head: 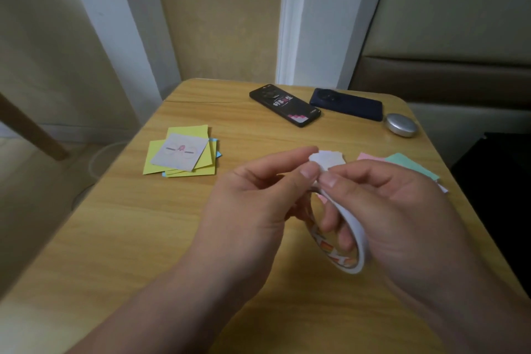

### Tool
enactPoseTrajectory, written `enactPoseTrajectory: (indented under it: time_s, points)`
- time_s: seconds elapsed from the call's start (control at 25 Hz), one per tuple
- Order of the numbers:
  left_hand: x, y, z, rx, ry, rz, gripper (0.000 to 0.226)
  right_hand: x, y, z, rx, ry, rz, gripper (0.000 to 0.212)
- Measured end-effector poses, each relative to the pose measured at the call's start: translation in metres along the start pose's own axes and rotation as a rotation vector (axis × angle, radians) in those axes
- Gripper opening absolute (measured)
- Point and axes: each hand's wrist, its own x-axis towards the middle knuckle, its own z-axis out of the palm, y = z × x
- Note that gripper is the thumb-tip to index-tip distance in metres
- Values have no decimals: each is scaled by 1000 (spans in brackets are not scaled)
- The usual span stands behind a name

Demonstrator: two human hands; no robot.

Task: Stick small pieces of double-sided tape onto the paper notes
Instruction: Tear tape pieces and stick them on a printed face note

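Note:
A roll of white double-sided tape [352,234] hangs above the middle of the wooden table [129,238], held by my right hand [396,218], whose fingers pass through its hole. My left hand [253,204] pinches the loose white tape end [327,159] between thumb and forefinger, just above the roll. My right thumb presses the tape right beside that pinch. A pile of yellow paper notes [184,152] with a printed white note on top lies at the left. Pink and green notes [402,164] lie at the right, partly hidden behind my right hand.
Two dark phones [284,105] [346,104] lie at the far edge of the table. A small round silver case [401,124] sits at the far right corner. A chair back stands behind the table.

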Motion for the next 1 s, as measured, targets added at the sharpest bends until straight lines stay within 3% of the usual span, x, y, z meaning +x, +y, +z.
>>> enactPoseTrajectory:
  time_s: [0.16, 0.64, 1.0]
  points:
    - [-3, -6, 4, -76, -76, -33, 23, -3, 2, 1, 13, 12, -8, 17]
    - [-8, 2, 11, 13, 69, 43, 25, -6, 2, 7, -66, 54, -68, 15]
    - [-10, 0, 11, 41, 52, 107, 23, -7, 6, 8, -38, 54, -128, 15]
